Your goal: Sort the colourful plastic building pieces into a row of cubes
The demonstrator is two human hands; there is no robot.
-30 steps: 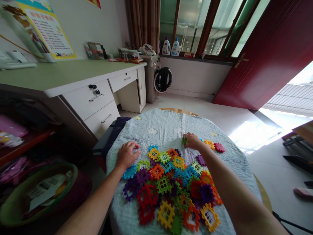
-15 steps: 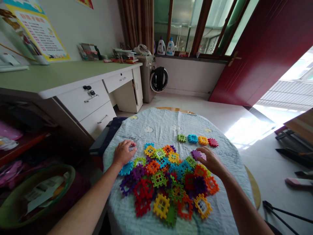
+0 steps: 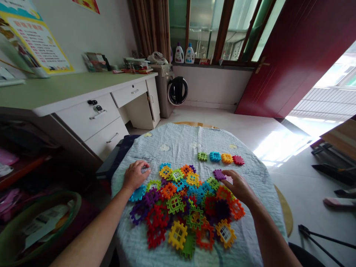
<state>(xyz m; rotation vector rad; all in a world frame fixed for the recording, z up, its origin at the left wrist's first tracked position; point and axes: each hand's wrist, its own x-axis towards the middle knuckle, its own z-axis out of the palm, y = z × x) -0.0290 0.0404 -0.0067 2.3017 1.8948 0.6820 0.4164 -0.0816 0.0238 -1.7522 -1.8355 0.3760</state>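
My right hand (image 3: 237,185) has its thumb and fingers at the edge of a purple square building block (image 3: 219,174), gripping it just above the pile. To the left of the pile, my left hand (image 3: 136,175) rests on the cloth with fingers loosely curved, a gap between them and the thumb, and nothing in it. Between my arms spreads a heap of notched plastic blocks, among them a yellow window-shaped block (image 3: 178,235), a green one (image 3: 175,204) and an orange one (image 3: 205,235). Behind the purple block stand a green block (image 3: 202,156), a blue block (image 3: 215,156), a yellow block (image 3: 227,158) and a red block (image 3: 238,160) in a row.
A pale blue cloth (image 3: 178,142) covers the round table. On the left are a desk (image 3: 69,87) with drawers and a basket (image 3: 76,207) on the floor. A washing machine (image 3: 164,89) stands by the window; a red door (image 3: 278,63) is at right.
The view has shifted slightly, so everything appears a little further left. Both hands and the blocks keep about the same places on the table.
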